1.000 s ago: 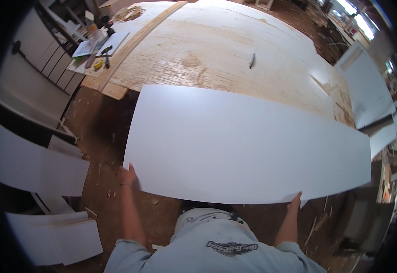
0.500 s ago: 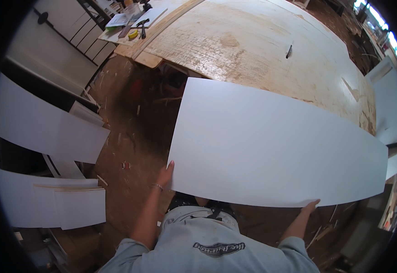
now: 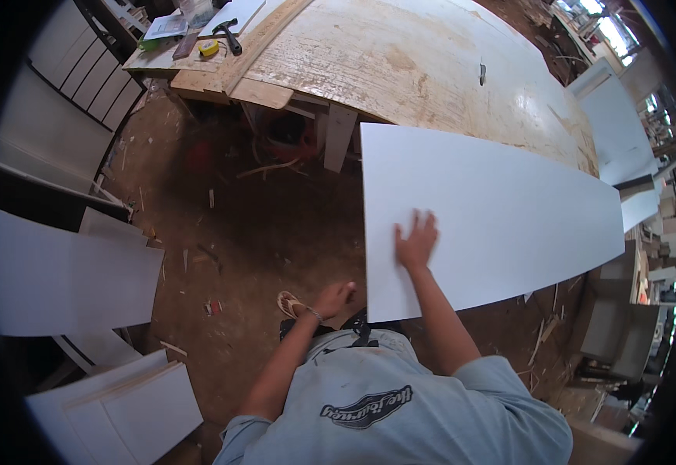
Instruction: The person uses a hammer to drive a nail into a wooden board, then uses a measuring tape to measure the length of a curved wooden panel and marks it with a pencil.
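A large white panel point(image 3: 501, 209) lies partly over the near edge of the worktable point(image 3: 369, 62), and its near part juts out toward me. My right hand point(image 3: 417, 244) rests on the panel's top face near its left end, fingers spread, gripping nothing. Just left of the panel's left edge, my left hand point(image 3: 336, 298) hangs over the floor, apart from the panel. Its fingers look loosely curled, with nothing seen in them.
On the table's far left are a hammer point(image 3: 228, 36), a yellow tape measure point(image 3: 209, 48) and a wooden strip point(image 3: 268, 43). A small dark tool point(image 3: 482, 74) lies farther right. White boards point(image 3: 74, 271) stand at my left; scraps litter the brown floor point(image 3: 237, 225).
Both hands have let go of the panel's edges. The right hand moved left onto its top face; the left hand came off its left edge. In view, the panel's left end sits farther right.
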The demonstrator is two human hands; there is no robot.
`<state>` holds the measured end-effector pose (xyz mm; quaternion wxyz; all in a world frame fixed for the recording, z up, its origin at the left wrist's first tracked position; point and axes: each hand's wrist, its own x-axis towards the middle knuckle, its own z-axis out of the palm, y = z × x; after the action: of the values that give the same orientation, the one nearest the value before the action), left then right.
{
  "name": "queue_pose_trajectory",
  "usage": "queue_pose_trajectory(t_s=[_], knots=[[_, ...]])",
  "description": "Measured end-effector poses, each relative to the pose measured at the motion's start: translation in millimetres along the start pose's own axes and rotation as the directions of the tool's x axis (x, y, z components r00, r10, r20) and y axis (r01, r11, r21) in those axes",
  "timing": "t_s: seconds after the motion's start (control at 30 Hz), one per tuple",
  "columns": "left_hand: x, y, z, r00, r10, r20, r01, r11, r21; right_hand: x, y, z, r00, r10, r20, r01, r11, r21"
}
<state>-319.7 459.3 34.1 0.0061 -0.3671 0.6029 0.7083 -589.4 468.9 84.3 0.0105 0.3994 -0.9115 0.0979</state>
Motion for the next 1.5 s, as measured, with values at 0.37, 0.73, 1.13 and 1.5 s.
queue_pose_trajectory(t_s=[0.37, 0.73, 1.13, 1.5], knots=[[-177.8, -224.6, -365.5, 0.559, -0.527, -0.64, 0.127, 0.817, -0.562, 126.0, -146.9, 19.9, 0.988, -0.139, 0.073, 0.142, 0.989, -0.035], [-210.3, -230.4, -457.4, 0.646, -0.603, -0.468, 0.761, 0.555, 0.336, 184.0, -182.8, 44.1, 0.976, 0.078, 0.202, -0.065, 0.995, -0.073], [76.7, 128.9, -786.2, 0.598, 0.354, -0.719, -0.254, 0.935, 0.248, 186.8, -220.9, 42.8, 0.883, 0.346, 0.316, -0.376, 0.926, 0.036], [334.7, 267.0, -998.1, 0.701, 0.521, -0.488, 0.298, 0.408, 0.863, -26.4, -501.9, 166.9, 0.572, 0.579, 0.581, -0.82, 0.428, 0.381]])
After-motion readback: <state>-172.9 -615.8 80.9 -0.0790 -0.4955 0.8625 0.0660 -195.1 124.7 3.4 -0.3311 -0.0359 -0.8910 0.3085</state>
